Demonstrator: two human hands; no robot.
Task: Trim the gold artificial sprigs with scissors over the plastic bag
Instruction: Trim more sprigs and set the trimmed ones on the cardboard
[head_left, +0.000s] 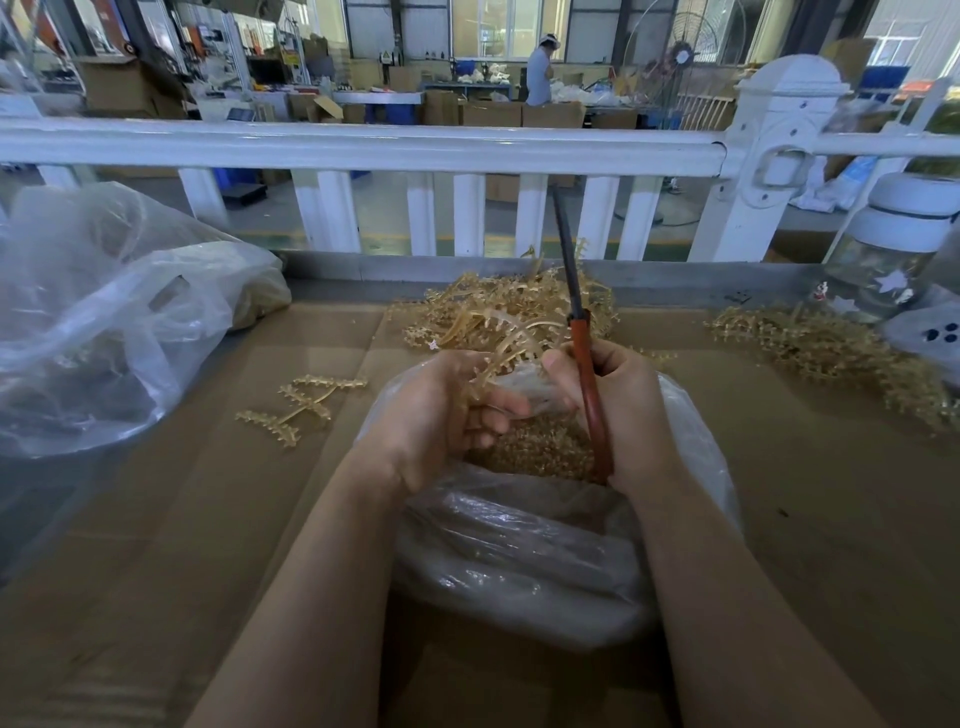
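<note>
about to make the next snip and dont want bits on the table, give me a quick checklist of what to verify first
1. Left hand holds the gold sprig: ok.
2. Right hand grips the scissors by the red handles: ok.
3. Hands are over the open plastic bag: ok.
4. Blades are open around the stem: not ok, they look closed and point up, away from the sprig.
5. Left fingers clear of the cut line: cannot tell.
6. More sprigs wait in the pile: ok.
</note>
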